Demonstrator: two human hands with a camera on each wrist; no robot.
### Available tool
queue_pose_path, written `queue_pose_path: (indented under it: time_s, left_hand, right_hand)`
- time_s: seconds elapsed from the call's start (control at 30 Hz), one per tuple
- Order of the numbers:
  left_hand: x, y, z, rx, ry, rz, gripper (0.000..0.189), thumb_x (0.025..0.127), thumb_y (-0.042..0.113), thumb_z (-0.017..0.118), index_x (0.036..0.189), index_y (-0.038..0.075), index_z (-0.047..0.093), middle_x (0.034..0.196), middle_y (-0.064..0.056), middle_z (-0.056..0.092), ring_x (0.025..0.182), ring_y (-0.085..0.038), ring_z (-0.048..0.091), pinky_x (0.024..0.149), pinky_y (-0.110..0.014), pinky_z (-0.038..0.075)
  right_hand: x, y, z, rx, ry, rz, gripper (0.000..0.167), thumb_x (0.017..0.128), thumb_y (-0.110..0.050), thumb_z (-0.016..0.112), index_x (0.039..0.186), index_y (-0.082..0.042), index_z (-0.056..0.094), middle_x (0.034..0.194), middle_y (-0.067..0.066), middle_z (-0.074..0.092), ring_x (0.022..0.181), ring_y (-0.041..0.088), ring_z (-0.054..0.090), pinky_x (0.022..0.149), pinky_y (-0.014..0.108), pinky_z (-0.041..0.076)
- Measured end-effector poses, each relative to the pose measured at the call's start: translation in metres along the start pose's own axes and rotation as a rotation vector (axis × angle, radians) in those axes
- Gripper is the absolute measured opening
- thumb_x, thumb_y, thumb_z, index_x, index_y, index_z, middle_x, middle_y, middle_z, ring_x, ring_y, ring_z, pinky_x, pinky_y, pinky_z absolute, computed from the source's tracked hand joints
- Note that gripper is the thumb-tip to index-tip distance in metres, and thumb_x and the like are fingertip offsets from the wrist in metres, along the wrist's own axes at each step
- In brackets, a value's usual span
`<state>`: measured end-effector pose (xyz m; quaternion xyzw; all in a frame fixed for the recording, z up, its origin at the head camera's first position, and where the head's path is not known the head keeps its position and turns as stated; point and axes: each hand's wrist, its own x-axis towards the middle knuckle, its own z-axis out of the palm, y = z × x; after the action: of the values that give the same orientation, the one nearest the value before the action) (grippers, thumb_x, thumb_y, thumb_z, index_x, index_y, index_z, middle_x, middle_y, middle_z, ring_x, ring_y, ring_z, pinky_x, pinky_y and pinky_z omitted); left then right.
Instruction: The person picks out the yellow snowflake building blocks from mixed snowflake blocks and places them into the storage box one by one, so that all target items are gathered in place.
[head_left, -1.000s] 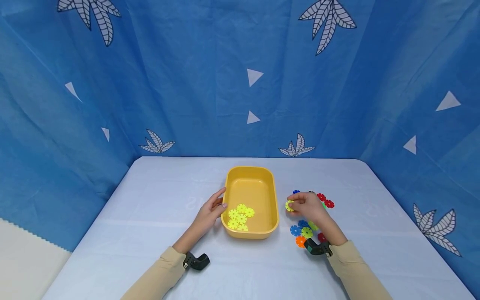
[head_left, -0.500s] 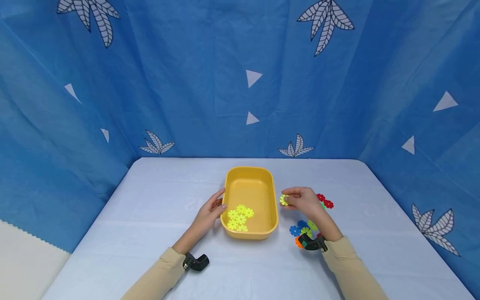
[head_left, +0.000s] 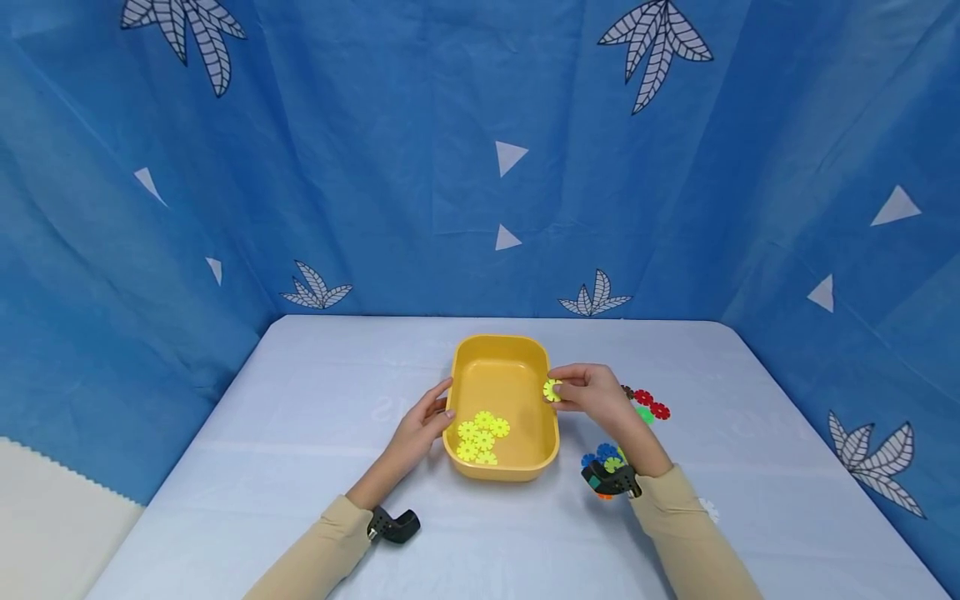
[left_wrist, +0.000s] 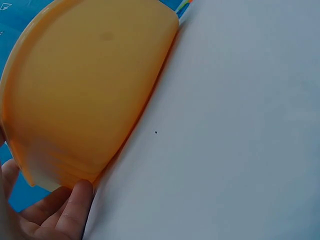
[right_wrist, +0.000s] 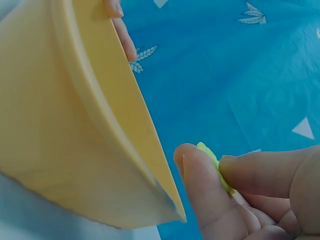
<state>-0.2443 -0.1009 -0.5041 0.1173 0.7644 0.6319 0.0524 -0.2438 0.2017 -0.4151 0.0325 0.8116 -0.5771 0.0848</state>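
A yellow plastic tub [head_left: 501,467] stands on the table, with several bright yellow snowflake discs [head_left: 483,437] lying flat in its near-left part. My left hand [head_left: 415,429] holds the tub's left side, thumb at the rim and fingers against the outer wall. In the left wrist view, fingertips [left_wrist: 80,197] of that hand press low on the wall. Between thumb and fingers, my right hand [head_left: 600,402] pinches one yellow snowflake disc [head_left: 551,390] at the tub's right rim. The right wrist view shows this disc [right_wrist: 212,160] edge-on, beside the tub wall [right_wrist: 65,145].
Right of the tub lie loose discs: blue ones [head_left: 606,451], red ones [head_left: 660,411] and a green one [head_left: 645,414], partly hidden by my right arm. A white disc [head_left: 708,508] sits near the right sleeve. A blue patterned cloth [head_left: 420,208] hangs behind the table [head_left: 337,367].
My right hand has carried the yellow snowflake disc from among the loose discs leftward to the tub's right rim. The left hand has kept its hold on the tub.
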Motion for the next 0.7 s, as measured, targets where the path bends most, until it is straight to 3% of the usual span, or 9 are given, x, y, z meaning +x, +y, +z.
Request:
queue_pose_path:
  time_s: [0.4, 0.7]
  left_hand:
    - [0.000, -0.002, -0.001, 0.009, 0.004, 0.002, 0.057, 0.102, 0.023, 0.062, 0.156, 0.024, 0.043, 0.149, -0.022, 0.054, 0.134, -0.038, 0.057, 0.099, -0.043, 0.060]
    - [0.000, -0.001, 0.000, 0.003, 0.004, -0.006, 0.057, 0.102, 0.022, 0.062, 0.155, 0.024, 0.044, 0.149, -0.022, 0.054, 0.134, -0.038, 0.057, 0.098, -0.043, 0.060]
  right_hand:
    - [0.003, -0.007, 0.017, -0.007, -0.061, -0.050, 0.034, 0.099, -0.003, 0.061, 0.131, 0.008, 0.062, 0.117, 0.022, 0.071, 0.096, 0.021, 0.077, 0.082, 0.029, 0.064]
    - [0.004, -0.016, 0.035, -0.001, -0.083, -0.048, 0.032, 0.098, -0.001, 0.060, 0.129, 0.006, 0.065, 0.118, 0.022, 0.071, 0.093, 0.022, 0.078, 0.091, 0.044, 0.061]
